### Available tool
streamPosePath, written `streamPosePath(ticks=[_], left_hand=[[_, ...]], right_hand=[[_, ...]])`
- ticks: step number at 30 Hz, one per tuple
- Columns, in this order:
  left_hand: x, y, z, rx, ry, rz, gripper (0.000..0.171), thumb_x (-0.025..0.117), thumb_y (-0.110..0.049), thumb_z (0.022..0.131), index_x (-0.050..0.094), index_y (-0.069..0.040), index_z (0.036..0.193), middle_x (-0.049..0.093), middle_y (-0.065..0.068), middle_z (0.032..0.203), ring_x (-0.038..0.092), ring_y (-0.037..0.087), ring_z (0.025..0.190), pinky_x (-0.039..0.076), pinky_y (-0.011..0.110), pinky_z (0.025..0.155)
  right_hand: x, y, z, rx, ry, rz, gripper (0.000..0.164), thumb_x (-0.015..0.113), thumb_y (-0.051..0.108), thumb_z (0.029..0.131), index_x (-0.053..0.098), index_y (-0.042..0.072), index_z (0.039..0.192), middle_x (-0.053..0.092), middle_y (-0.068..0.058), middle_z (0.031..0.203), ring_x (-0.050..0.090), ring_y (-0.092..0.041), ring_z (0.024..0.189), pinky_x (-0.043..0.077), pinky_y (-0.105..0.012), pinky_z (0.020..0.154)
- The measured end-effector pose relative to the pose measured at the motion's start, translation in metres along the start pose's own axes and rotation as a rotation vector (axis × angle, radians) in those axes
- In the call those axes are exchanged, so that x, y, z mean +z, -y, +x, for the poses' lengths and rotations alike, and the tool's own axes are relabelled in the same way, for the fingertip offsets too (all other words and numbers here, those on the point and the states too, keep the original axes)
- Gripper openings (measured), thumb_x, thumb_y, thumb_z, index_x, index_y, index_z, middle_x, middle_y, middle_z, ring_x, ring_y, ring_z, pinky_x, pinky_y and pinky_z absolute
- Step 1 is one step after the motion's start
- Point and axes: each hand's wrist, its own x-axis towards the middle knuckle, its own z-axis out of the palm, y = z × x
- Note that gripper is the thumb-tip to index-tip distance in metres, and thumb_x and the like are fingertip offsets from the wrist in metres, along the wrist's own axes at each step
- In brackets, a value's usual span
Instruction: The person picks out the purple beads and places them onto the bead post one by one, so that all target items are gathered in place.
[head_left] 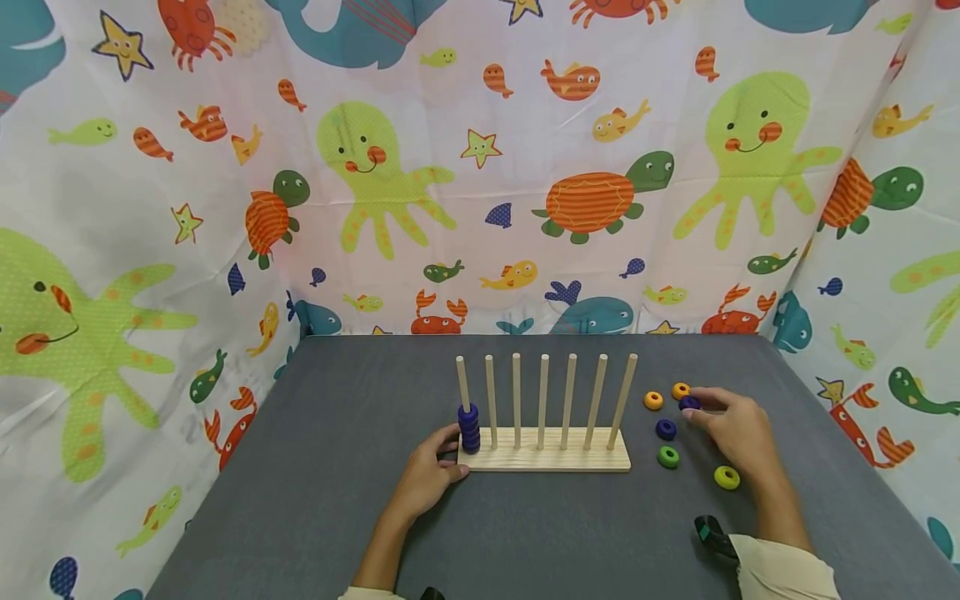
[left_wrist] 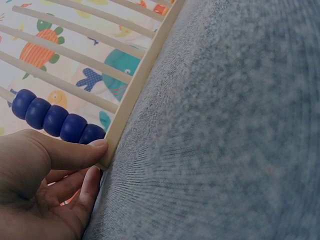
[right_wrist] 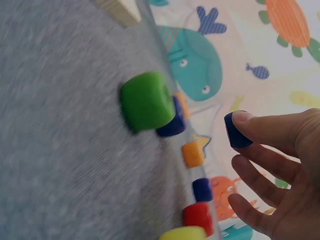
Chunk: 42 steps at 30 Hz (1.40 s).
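A wooden peg rack [head_left: 543,460] with a row of upright pegs stands on the table. Several dark blue beads [left_wrist: 55,119] are stacked on its leftmost peg. My left hand [head_left: 429,477] holds the left end of the base, with the thumb [left_wrist: 82,152] at the corner beside the lowest bead. Off the rack's right side, my right hand [head_left: 738,429] pinches a dark blue bead [right_wrist: 236,131] between thumb and index finger, raised off the table in the right wrist view. The other fingers of that hand are loosely bent.
Loose beads lie right of the rack: orange [head_left: 653,401], another orange [head_left: 680,390], blue [head_left: 665,429], green [head_left: 667,457] and yellow-green [head_left: 726,477]. The right wrist view also shows a red bead [right_wrist: 198,218] and a second blue bead [right_wrist: 202,190]. A patterned curtain [head_left: 480,200] encloses the grey table [head_left: 555,533].
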Motion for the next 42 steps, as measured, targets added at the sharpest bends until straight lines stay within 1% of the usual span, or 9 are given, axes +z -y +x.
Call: streamPosePath(ticks=[5,7,12,14,17,22,25,36,42], left_hand=[[0.000,0.000,0.000,0.000,0.000,0.003,0.065,0.077,0.002,0.091,0.054,-0.002,0.152,0.058,0.022,0.151,0.062,0.038,0.131,0.058,0.050,0.101],[0.000,0.000,0.000,-0.002,0.001,0.004,0.065,0.077,0.002,0.091,0.054,-0.002,0.152,0.057,0.022,0.152,0.062,0.038,0.131,0.057,0.051,0.102],[-0.001,-0.001,0.000,0.002,0.004,0.006,0.066,0.077,0.003,0.091,0.053,-0.001,0.152,0.057,0.023,0.151,0.062,0.039,0.130,0.057,0.051,0.101],[-0.002,-0.001,0.000,-0.002,0.004,0.006,0.066,0.077,0.003,0.091,0.053,-0.001,0.152,0.058,0.023,0.151,0.062,0.039,0.130,0.057,0.051,0.102],[-0.002,0.000,0.000,0.002,0.005,0.004,0.066,0.077,0.003,0.090,0.053,-0.001,0.152,0.058,0.023,0.151,0.063,0.039,0.130,0.058,0.051,0.101],[-0.002,0.000,0.000,-0.003,0.008,-0.010,0.066,0.077,0.003,0.090,0.053,-0.002,0.152,0.058,0.023,0.151,0.063,0.039,0.130,0.058,0.050,0.101],[-0.001,0.001,0.000,-0.006,0.009,-0.012,0.066,0.077,0.002,0.090,0.054,-0.003,0.152,0.058,0.022,0.151,0.063,0.038,0.129,0.058,0.049,0.101],[0.000,0.002,0.000,-0.011,0.006,-0.012,0.066,0.077,0.002,0.090,0.054,-0.003,0.152,0.059,0.022,0.149,0.065,0.038,0.127,0.059,0.049,0.100],[0.000,0.002,0.000,-0.005,0.003,-0.022,0.066,0.077,0.003,0.089,0.054,-0.003,0.151,0.059,0.023,0.149,0.063,0.039,0.129,0.058,0.049,0.100]], right_hand=[[-0.005,0.016,-0.001,-0.042,-0.034,-0.003,0.047,0.073,0.027,0.102,0.065,0.001,0.140,0.067,-0.027,0.128,0.062,-0.039,0.111,0.052,-0.031,0.078],[-0.007,0.023,-0.002,-0.071,-0.058,-0.010,0.046,0.074,0.027,0.102,0.067,0.001,0.139,0.068,-0.026,0.126,0.062,-0.040,0.111,0.053,-0.030,0.078],[-0.011,0.039,-0.006,-0.146,-0.121,-0.032,0.045,0.075,0.030,0.101,0.069,0.002,0.136,0.067,-0.028,0.124,0.062,-0.045,0.113,0.057,-0.053,0.086],[-0.012,0.045,-0.009,-0.164,-0.141,-0.037,0.046,0.076,0.031,0.100,0.069,0.002,0.135,0.067,-0.027,0.124,0.062,-0.045,0.112,0.056,-0.056,0.087],[-0.014,0.053,-0.012,-0.180,-0.160,-0.034,0.047,0.076,0.032,0.100,0.069,0.003,0.135,0.068,-0.026,0.123,0.063,-0.043,0.112,0.055,-0.047,0.084],[-0.017,0.067,-0.018,-0.225,-0.179,-0.014,0.045,0.076,0.031,0.100,0.069,0.004,0.136,0.072,-0.023,0.120,0.068,-0.042,0.109,0.048,-0.015,0.080],[-0.018,0.074,-0.022,-0.258,-0.192,0.001,0.044,0.076,0.028,0.100,0.070,0.004,0.136,0.071,-0.021,0.118,0.071,-0.043,0.105,0.043,-0.004,0.074],[-0.019,0.106,-0.025,-0.344,-0.301,0.065,0.046,0.078,0.027,0.099,0.069,0.005,0.138,0.071,-0.015,0.113,0.067,-0.033,0.104,0.042,0.002,0.078],[-0.021,0.127,-0.029,-0.402,-0.353,0.081,0.046,0.081,0.025,0.096,0.070,0.007,0.138,0.072,-0.012,0.112,0.066,-0.019,0.100,0.042,0.001,0.083]])
